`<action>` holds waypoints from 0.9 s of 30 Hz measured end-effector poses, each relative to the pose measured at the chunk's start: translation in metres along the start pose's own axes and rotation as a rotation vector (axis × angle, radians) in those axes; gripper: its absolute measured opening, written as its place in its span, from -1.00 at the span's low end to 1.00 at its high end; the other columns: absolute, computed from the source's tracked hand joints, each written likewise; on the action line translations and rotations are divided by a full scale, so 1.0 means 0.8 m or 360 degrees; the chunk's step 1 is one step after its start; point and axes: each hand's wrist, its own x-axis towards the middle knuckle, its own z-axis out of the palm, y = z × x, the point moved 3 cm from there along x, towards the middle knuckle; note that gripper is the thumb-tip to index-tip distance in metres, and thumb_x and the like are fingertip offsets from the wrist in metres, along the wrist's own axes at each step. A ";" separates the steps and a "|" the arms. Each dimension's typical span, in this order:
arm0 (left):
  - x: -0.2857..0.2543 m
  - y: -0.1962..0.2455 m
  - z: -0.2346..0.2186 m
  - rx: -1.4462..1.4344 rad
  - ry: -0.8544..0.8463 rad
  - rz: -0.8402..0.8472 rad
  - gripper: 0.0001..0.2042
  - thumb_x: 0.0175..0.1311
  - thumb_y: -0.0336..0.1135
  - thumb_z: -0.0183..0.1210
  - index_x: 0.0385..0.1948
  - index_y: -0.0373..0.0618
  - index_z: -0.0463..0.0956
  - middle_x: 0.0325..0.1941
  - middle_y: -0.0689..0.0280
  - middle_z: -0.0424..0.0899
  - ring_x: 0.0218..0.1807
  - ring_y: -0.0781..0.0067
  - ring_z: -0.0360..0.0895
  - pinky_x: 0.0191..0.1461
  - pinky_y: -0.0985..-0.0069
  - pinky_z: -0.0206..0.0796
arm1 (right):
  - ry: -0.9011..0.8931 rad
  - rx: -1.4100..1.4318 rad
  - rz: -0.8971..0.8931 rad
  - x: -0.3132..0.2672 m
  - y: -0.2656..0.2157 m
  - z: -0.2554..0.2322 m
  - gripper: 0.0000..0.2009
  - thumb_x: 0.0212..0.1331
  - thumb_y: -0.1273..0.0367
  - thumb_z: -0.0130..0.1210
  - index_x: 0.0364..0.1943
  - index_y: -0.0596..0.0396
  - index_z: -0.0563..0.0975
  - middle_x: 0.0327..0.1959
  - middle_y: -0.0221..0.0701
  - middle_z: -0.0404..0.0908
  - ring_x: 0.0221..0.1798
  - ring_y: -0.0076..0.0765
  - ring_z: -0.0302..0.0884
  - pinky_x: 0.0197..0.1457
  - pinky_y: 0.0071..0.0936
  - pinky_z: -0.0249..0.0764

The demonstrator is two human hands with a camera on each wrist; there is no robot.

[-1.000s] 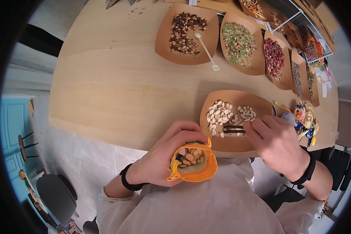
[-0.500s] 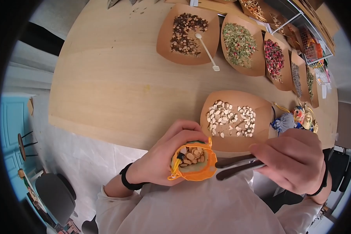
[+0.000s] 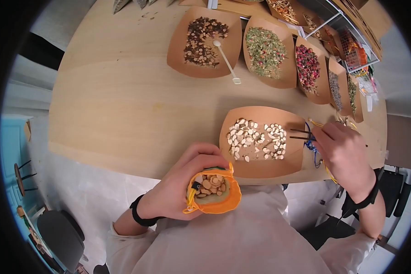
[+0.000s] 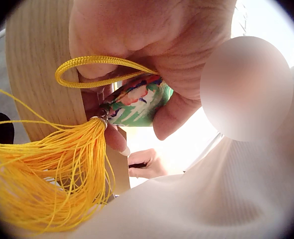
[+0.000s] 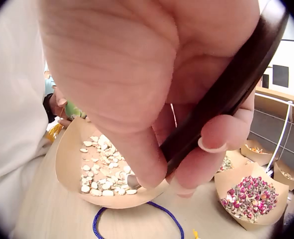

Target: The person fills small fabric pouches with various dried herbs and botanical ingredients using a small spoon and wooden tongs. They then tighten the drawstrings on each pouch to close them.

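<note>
My left hand (image 3: 176,182) holds a small drawstring pouch (image 3: 230,201) with its orange mouth facing up and pale dried slices (image 3: 212,185) inside. In the left wrist view, the pouch's green patterned cloth (image 4: 137,107) shows between finger and thumb, with a yellow tassel (image 4: 72,164) and a yellow cord loop (image 4: 67,69) hanging out. Dark tweezers (image 3: 300,134) are pinched in my right hand (image 3: 347,157), their tips over the right edge of a brown paper tray (image 3: 271,169). White dried slices (image 3: 244,134) lie in that tray in two loose heaps.
A blue cord (image 5: 174,219) lies beside the tray, near my right hand. Farther back stand paper trays of dark pieces (image 3: 201,41), with a white spoon (image 3: 226,61), green leaves (image 3: 265,52) and red buds (image 3: 308,68). A white wire rack (image 3: 358,66) stands at the right.
The tweezers went from the slices in the tray to the pouch's mouth, then back to the tray's right edge. The left hand keeps its grip on the pouch. The head view has shifted slightly.
</note>
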 end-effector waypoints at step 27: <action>0.002 0.007 -0.005 -0.0001 -0.0044 0.0021 -0.36 -0.02 -0.41 0.49 0.19 -0.10 0.45 0.24 0.13 0.38 0.26 0.16 0.43 0.28 0.33 0.36 | -0.0044 -0.0115 -0.0167 0.010 -0.008 0.018 -0.87 -0.11 0.46 0.13 -0.41 0.19 0.56 -0.43 -0.34 0.54 -0.32 -0.26 0.60 -0.29 -0.34 0.55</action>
